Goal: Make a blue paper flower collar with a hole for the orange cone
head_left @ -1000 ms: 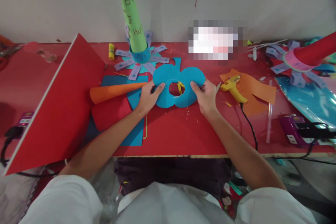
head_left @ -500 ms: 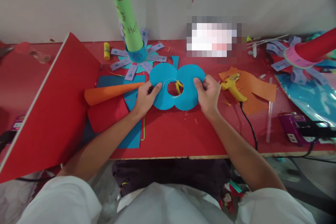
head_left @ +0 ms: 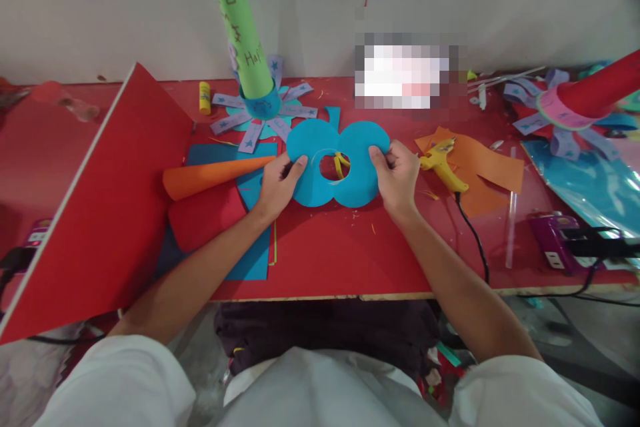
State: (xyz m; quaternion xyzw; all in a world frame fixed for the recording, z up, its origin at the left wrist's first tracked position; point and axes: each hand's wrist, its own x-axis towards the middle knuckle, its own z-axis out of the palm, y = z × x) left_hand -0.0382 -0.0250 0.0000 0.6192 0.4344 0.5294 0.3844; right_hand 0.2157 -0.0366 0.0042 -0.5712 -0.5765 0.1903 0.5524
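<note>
Between my hands is a blue paper flower cutout [head_left: 357, 180] with rounded lobes and a round hole in its middle. My left hand [head_left: 280, 180] pinches its left edge, thumb on top. On the opposite edge, my right hand [head_left: 399, 177] grips the paper with thumb above and fingers curled underneath. Through the hole I see red tabletop and some yellow scrap. An orange paper cone [head_left: 215, 177] lies just left of my left hand, over a red paper piece [head_left: 207, 219] and blue sheets [head_left: 255, 260]. A yellow glue gun [head_left: 447, 163] rests right of my right hand.
A green paper tube [head_left: 243, 33] with writing stands on a flower-like base behind. A glue stick [head_left: 205, 98] is near it. A red upright panel [head_left: 115, 200] borders the left. Orange paper [head_left: 493, 160], a clear stick [head_left: 511, 227] and a purple power socket [head_left: 550, 240] lie right.
Both hands keep hold of the blue cutout in nearly the same place. Its lower edge looks slightly higher and the hole a little flatter, as if tilted slightly.
</note>
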